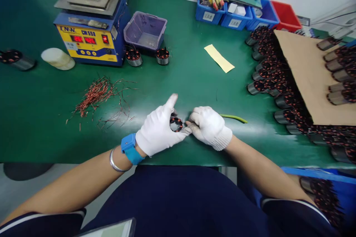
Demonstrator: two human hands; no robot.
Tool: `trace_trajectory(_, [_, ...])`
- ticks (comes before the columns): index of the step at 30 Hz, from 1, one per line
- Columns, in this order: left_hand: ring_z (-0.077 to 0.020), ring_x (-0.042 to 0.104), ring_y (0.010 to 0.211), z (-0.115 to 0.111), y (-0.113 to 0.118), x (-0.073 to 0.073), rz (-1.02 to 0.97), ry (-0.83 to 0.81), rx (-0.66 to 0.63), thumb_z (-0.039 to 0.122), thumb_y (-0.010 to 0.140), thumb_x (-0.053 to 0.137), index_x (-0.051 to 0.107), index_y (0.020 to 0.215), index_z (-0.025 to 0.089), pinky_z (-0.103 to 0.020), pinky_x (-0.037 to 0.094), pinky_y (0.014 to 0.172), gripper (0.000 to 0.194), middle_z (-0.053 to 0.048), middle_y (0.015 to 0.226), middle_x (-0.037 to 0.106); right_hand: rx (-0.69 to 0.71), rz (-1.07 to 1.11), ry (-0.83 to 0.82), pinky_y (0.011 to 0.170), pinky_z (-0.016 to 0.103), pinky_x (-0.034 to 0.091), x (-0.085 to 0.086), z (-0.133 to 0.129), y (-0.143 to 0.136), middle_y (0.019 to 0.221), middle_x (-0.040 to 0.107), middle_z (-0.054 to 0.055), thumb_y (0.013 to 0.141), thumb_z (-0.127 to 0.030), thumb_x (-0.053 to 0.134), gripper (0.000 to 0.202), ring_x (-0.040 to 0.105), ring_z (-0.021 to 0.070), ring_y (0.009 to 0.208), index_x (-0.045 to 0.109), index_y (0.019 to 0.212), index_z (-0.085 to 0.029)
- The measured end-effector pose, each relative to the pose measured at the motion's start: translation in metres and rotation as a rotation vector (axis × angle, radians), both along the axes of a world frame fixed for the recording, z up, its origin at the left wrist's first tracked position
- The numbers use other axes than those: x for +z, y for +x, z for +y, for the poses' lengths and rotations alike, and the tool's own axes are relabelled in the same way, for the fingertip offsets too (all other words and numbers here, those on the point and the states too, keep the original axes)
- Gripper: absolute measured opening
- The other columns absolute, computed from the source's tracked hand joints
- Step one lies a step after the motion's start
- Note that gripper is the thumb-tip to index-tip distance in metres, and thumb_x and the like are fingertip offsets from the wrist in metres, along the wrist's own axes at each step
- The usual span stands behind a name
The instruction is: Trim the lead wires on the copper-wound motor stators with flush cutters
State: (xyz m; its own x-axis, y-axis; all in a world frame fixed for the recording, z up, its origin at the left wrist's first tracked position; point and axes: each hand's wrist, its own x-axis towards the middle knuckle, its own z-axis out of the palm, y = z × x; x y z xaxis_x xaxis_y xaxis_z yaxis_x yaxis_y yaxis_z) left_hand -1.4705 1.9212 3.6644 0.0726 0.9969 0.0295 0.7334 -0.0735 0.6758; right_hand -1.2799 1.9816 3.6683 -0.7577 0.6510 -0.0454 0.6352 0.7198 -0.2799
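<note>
My left hand (160,129), in a white glove, is wrapped round a motor stator (176,123) with copper windings and a dark end face. Its thumb and fingers cover most of the stator's side. Close by on the right is my right hand (208,126), also gloved, with its fingers closed in a pinch at the stator's edge. Whatever lies between those fingertips is too small or hidden to name. A thin curved green handle (234,117) sticks out from behind the right hand; its other end is hidden, and I cannot tell whether the hand grips it.
Copper wire scraps (96,94) lie on the green tabletop (183,77) at left. Behind are a blue-and-yellow machine (89,42), a purple bin (144,31) and two stators (162,56). Many stators (267,70) surround a cardboard sheet (303,77) at right. A yellow strip (219,58) lies mid-table.
</note>
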Motion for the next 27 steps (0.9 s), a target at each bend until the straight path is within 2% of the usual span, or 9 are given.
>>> trace_trajectory(3, [-0.0283, 0.063, 0.096, -0.002, 0.004, -0.002, 0.096, -0.041, -0.024, 0.054, 0.071, 0.066, 0.018, 0.151, 0.017, -0.042, 0.05, 0.086, 0.1, -0.011, 0.101, 0.064, -0.152, 0.333, -0.305, 0.067, 0.032, 0.041, 0.007, -0.003, 0.002, 0.081, 0.061, 0.005, 0.088, -0.028, 0.05, 0.017, 0.055, 0.0172, 0.074, 0.057, 0.076, -0.018])
trace_trajectory(8, [-0.0288, 0.064, 0.09, -0.002, 0.001, -0.002, 0.17, -0.025, -0.05, 0.053, 0.075, 0.062, 0.016, 0.151, 0.016, -0.04, 0.052, 0.079, 0.096, -0.012, 0.099, 0.063, -0.224, 0.889, -1.197, 0.054, 0.028, 0.049, 0.011, -0.014, -0.007, 0.071, 0.064, 0.0, 0.092, -0.038, 0.053, 0.023, 0.057, 0.011, 0.052, 0.049, 0.08, -0.019])
trace_trajectory(10, [-0.0281, 0.064, 0.09, -0.002, 0.0, -0.003, 0.209, 0.018, -0.066, 0.047, 0.077, 0.061, 0.015, 0.151, 0.017, -0.039, 0.051, 0.08, 0.093, -0.012, 0.1, 0.063, -0.236, 0.983, -1.401, 0.051, 0.028, 0.049, 0.009, -0.018, -0.013, 0.063, 0.063, -0.004, 0.09, -0.039, 0.057, 0.026, 0.055, 0.01, 0.044, 0.046, 0.078, -0.019])
trace_trajectory(12, [-0.0281, 0.064, 0.089, -0.003, 0.0, -0.004, 0.233, 0.042, -0.088, 0.045, 0.077, 0.062, 0.013, 0.152, 0.016, -0.04, 0.051, 0.079, 0.094, -0.013, 0.1, 0.062, -0.224, 1.047, -1.471, 0.05, 0.027, 0.05, 0.008, -0.02, -0.018, 0.06, 0.061, -0.005, 0.089, -0.038, 0.06, 0.027, 0.053, 0.009, 0.041, 0.045, 0.076, -0.019])
trace_trajectory(15, [-0.0299, 0.064, 0.086, -0.004, 0.001, -0.003, 0.258, 0.025, -0.128, 0.051, 0.073, 0.065, 0.012, 0.152, 0.013, -0.041, 0.052, 0.074, 0.103, -0.014, 0.098, 0.061, -0.193, 1.088, -1.433, 0.05, 0.027, 0.049, 0.011, -0.019, -0.022, 0.06, 0.06, -0.006, 0.09, -0.038, 0.059, 0.027, 0.052, 0.0083, 0.041, 0.043, 0.077, -0.02])
trace_trajectory(18, [-0.0297, 0.064, 0.085, -0.004, 0.001, -0.002, 0.294, 0.037, -0.116, 0.054, 0.073, 0.064, 0.014, 0.151, 0.012, -0.039, 0.052, 0.072, 0.102, -0.014, 0.095, 0.061, -0.225, 0.959, -1.231, 0.049, 0.026, 0.045, 0.017, -0.015, -0.013, 0.062, 0.057, -0.005, 0.092, -0.041, 0.053, 0.026, 0.052, 0.0096, 0.044, 0.042, 0.078, -0.021])
trace_trajectory(23, [-0.0306, 0.064, 0.092, -0.001, -0.001, -0.002, 0.185, 0.009, -0.151, 0.057, 0.073, 0.065, 0.015, 0.152, 0.011, -0.043, 0.052, 0.081, 0.104, -0.014, 0.099, 0.064, -0.189, 0.082, -0.555, 0.053, 0.024, 0.034, 0.029, -0.006, 0.005, 0.067, 0.059, 0.0, 0.091, -0.033, 0.046, 0.019, 0.052, 0.0123, 0.056, 0.05, 0.079, -0.02])
trace_trajectory(25, [-0.0296, 0.064, 0.096, 0.001, -0.004, -0.002, 0.096, -0.03, -0.206, 0.055, 0.071, 0.068, 0.013, 0.152, 0.014, -0.043, 0.051, 0.086, 0.107, -0.013, 0.103, 0.065, -0.168, -0.122, -0.413, 0.052, 0.025, 0.028, 0.032, -0.006, 0.003, 0.068, 0.059, 0.001, 0.092, -0.036, 0.043, 0.022, 0.05, 0.0138, 0.058, 0.052, 0.08, -0.02])
trace_trajectory(27, [-0.0276, 0.064, 0.098, 0.003, -0.007, -0.001, 0.003, -0.069, -0.225, 0.053, 0.07, 0.07, 0.01, 0.153, 0.017, -0.041, 0.051, 0.087, 0.109, -0.011, 0.106, 0.066, -0.207, -0.179, -0.348, 0.051, 0.026, 0.025, 0.035, -0.008, -0.004, 0.071, 0.061, 0.002, 0.093, -0.044, 0.04, 0.027, 0.054, 0.0159, 0.062, 0.053, 0.087, -0.021])
